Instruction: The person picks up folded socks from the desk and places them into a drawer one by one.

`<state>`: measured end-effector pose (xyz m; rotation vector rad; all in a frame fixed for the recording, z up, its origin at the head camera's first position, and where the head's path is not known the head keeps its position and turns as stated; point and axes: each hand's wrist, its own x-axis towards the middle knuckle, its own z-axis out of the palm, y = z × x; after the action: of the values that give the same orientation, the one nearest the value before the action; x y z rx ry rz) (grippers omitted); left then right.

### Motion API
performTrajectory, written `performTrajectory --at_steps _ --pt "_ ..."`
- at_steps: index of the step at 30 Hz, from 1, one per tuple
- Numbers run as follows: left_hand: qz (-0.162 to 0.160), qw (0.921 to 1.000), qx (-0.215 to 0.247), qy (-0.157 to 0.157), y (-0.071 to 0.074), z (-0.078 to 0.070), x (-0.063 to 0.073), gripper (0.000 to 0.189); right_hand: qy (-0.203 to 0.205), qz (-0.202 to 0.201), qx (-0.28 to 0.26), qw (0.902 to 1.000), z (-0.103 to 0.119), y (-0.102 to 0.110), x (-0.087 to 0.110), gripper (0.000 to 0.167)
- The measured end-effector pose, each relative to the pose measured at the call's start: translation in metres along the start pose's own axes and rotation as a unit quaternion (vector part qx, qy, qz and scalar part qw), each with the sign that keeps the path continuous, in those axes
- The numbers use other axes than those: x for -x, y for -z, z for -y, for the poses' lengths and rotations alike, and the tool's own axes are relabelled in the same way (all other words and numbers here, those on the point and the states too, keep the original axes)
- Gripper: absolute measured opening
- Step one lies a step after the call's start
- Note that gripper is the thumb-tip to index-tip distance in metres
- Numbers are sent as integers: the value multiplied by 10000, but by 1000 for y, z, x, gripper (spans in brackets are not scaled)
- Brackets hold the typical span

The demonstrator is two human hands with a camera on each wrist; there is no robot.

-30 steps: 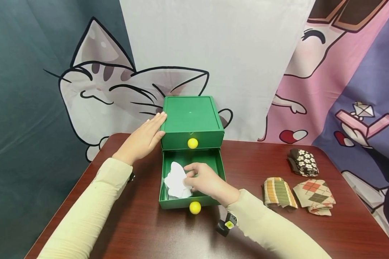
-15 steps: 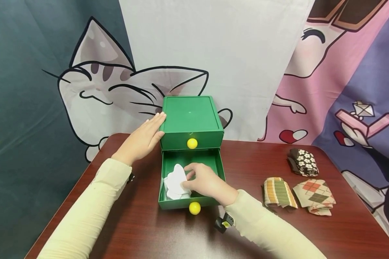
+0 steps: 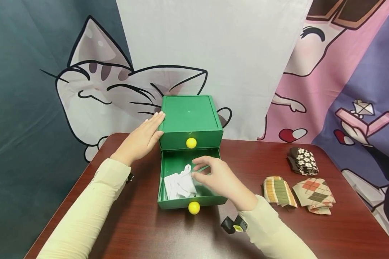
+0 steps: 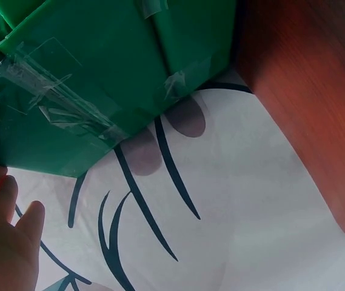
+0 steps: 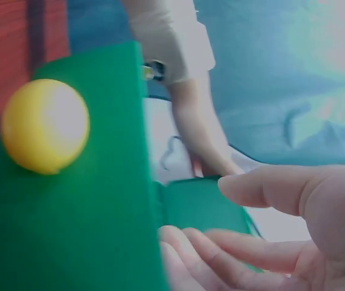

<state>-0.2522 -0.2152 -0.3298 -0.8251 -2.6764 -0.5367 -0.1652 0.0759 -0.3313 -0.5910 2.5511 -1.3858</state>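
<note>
A small green two-drawer cabinet (image 3: 189, 113) with yellow knobs stands on the table, its lower drawer (image 3: 210, 199) pulled out. Crumpled white cloth (image 3: 178, 185) lies in the left part of that drawer, a small looped end sticking up toward the right. My left hand (image 3: 139, 144) rests with straight fingers against the cabinet's upper left edge. Over the drawer's right side, my right hand (image 3: 218, 180) hovers with thumb and fingers apart, fingertips close beside the white cloth. The right wrist view shows nothing between the thumb and fingers, with a yellow knob (image 5: 45, 126) nearby.
On the right of the reddish-brown table (image 3: 133, 230) lie a striped folded sock-like cloth (image 3: 279, 191), an argyle one (image 3: 314, 196) and a dark floral one (image 3: 303, 162). A printed cat curtain (image 3: 97, 86) hangs right behind the cabinet.
My right hand has let go of the white cloth and drawn up and right, its fingers spreading. The cloth now sits lower and looser in the drawer. The left hand stays put.
</note>
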Motion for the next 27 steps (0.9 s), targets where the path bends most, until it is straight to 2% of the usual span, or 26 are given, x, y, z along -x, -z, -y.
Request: performTrajectory --at_steps 5,10,16,22,25,27 --pt "12 10000 -28 -3 1 0 1 59 603 -214 28 9979 -2 18 15 27" --pt "-5 10000 -12 -27 1 1 1 58 797 -682 182 9943 -10 38 32 23" --pt "20 10000 -17 -23 -2 3 1 59 497 -1369 766 9864 -28 64 52 20" --pt "-23 10000 12 -41 -3 3 1 59 75 -1954 1409 9705 -54 93 68 23" --pt "-25 10000 39 -40 -3 3 0 59 -123 -2104 1644 9636 -69 105 74 25" --pt "-27 10000 49 -37 -3 3 0 59 -295 -2084 1715 9624 -78 112 77 27"
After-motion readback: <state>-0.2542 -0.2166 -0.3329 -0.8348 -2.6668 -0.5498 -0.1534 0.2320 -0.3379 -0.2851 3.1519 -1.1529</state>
